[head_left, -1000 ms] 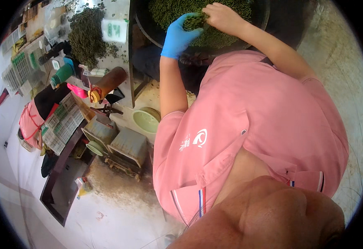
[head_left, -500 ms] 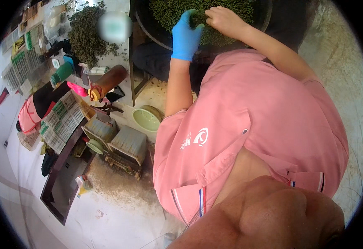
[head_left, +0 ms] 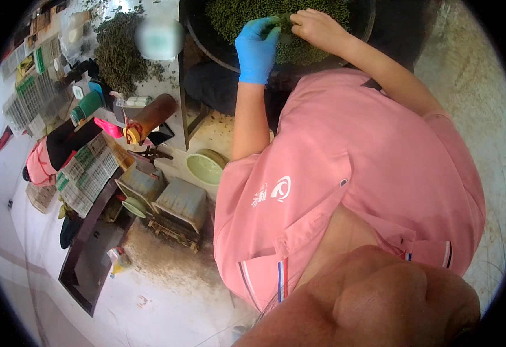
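Note:
My left hand [head_left: 257, 51], in a blue glove, is over a wide dark round pan [head_left: 208, 51] heaped with small green pellets [head_left: 224, 20]. Its thumb and forefinger are closed together at a small green piece [head_left: 283, 22]. Just to its right, my bare right hand [head_left: 319, 32] pinches with bent fingers at the other side of that piece. The piece is too small to name its kind. Both hands are near the middle of the pan, their fingertips a short way apart.
Left of the pan, a table holds a loose dark green heap [head_left: 120, 55], a brown cylinder [head_left: 157, 113] and a green bottle [head_left: 86, 107]. Below stand a pale green bowl [head_left: 203, 166] and square metal bins [head_left: 180, 202]. A person in pink [head_left: 41, 162] is at the far left.
My left hand has shifted slightly left, its thumb and forefinger drawn closer together. The right hand has moved only a little, still pinching.

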Demonstrator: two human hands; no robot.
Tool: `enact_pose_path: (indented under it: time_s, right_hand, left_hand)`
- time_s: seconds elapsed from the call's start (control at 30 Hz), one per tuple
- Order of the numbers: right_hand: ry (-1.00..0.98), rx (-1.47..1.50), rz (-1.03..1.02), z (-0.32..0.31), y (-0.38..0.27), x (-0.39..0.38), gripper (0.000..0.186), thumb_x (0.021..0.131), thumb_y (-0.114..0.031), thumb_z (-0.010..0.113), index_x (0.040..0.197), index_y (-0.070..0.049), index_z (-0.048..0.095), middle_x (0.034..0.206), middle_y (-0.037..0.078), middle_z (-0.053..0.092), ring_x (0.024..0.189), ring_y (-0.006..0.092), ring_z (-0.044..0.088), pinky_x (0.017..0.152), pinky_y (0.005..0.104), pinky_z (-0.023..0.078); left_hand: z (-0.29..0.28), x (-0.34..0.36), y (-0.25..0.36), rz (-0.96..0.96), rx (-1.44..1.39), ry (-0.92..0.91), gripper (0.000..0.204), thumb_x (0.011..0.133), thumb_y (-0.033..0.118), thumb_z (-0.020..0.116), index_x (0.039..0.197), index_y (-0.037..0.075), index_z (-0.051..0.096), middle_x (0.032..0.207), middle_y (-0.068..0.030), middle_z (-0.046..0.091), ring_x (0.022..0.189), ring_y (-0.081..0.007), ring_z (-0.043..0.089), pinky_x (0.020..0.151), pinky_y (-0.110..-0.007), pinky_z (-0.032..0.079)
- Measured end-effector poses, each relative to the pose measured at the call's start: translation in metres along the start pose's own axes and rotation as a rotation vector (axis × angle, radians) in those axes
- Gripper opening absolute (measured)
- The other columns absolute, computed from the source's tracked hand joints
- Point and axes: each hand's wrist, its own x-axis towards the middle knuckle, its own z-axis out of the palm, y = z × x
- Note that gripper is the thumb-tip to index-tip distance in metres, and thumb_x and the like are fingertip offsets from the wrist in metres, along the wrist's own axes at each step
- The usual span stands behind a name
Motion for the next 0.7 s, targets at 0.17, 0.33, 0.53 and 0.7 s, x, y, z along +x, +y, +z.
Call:
enact_pose_path:
  time_s: [0.17,0.33,0.53,0.7]
  right_hand:
    - [0.0,-0.004,-0.031,-0.005,-0.003,0.0,0.007,0.078,-0.011,0.06,0.077,-0.007,0.066,0.091,0.007,0.058,0.093,0.0249,0.06,0.082,0.0365,0.049]
    - [-0.002,0.015,-0.054,-0.005,-0.005,-0.002,0.008,0.078,-0.011,0.06,0.078,-0.006,0.066,0.092,0.007,0.059,0.094,0.025,0.059,0.083,0.0361,0.049]
    - [0.063,-0.015,-0.068,-0.001,0.003,-0.008,0.007,0.078,-0.009,0.062,0.083,-0.005,0.065,0.09,0.006,0.056,0.092,0.0233,0.058,0.082,0.0353,0.049]
    - [-0.044,0.019,-0.072,-0.002,-0.004,-0.005,0.008,0.078,-0.011,0.061,0.079,-0.005,0.065,0.093,0.008,0.059,0.095,0.026,0.059,0.083,0.037,0.049]
  left_hand:
    - [-0.016,0.003,0.013,-0.013,0.205,-0.021,0.036,0.076,0.009,0.078,0.112,0.007,0.07,0.1,-0.0179,0.07,0.083,-0.0318,0.069,0.075,-0.038,0.055]
    - [-0.005,0.018,0.009,0.162,0.39,0.016,0.044,0.076,0.018,0.082,0.117,0.012,0.069,0.106,-0.0163,0.07,0.097,-0.0355,0.067,0.084,-0.04,0.054]
    - [0.0,0.025,-0.012,0.091,0.284,-0.168,0.055,0.077,0.022,0.082,0.128,0.011,0.063,0.123,-0.0193,0.063,0.109,-0.0362,0.063,0.091,-0.041,0.053]
    - [0.007,0.027,-0.028,-0.107,0.325,-0.23,0.035,0.081,0.022,0.079,0.113,0.007,0.072,0.102,-0.0177,0.072,0.094,-0.0351,0.07,0.084,-0.039,0.055]
